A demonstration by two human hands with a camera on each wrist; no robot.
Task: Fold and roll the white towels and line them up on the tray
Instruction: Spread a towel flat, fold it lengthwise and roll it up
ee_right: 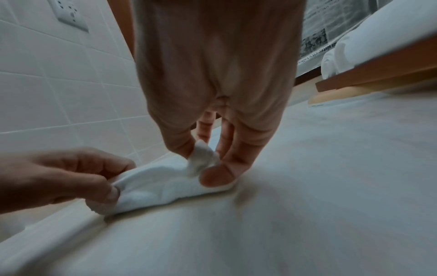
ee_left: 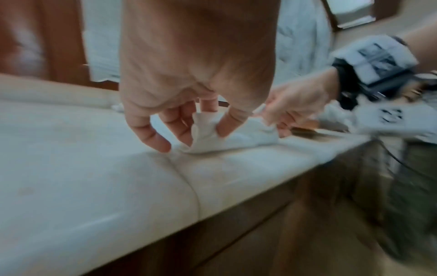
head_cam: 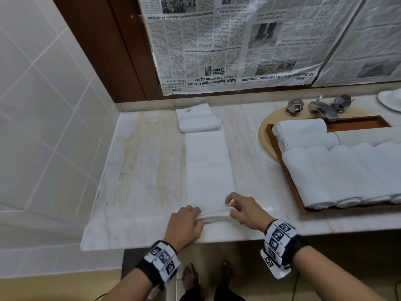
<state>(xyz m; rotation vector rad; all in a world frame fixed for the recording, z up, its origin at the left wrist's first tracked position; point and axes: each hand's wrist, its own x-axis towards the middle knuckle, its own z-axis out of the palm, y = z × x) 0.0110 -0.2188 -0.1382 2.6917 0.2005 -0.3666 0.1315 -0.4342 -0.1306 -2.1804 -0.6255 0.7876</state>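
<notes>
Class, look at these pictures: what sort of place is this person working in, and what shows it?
Most likely a bathroom, perhaps a hotel's: a sink with a chrome tap, a tiled wall, and rolled white towels lined up on a wooden tray.

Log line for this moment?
step: starting roll | towel: flat strip, near end curled | hands: left hand, right hand pinch roll ends | tray: rolls lined up

Bare forearms, no sleeves. Each wrist carries a black strap (head_cam: 300, 246) under a white band: the left wristband (head_cam: 162, 260) and the right wristband (head_cam: 278, 240) bear black-and-white square coded markers. A thin dark cable (ee_left: 402, 164), blurred, seems to trail from the right unit. Bare feet (head_cam: 191, 276) show below.
</notes>
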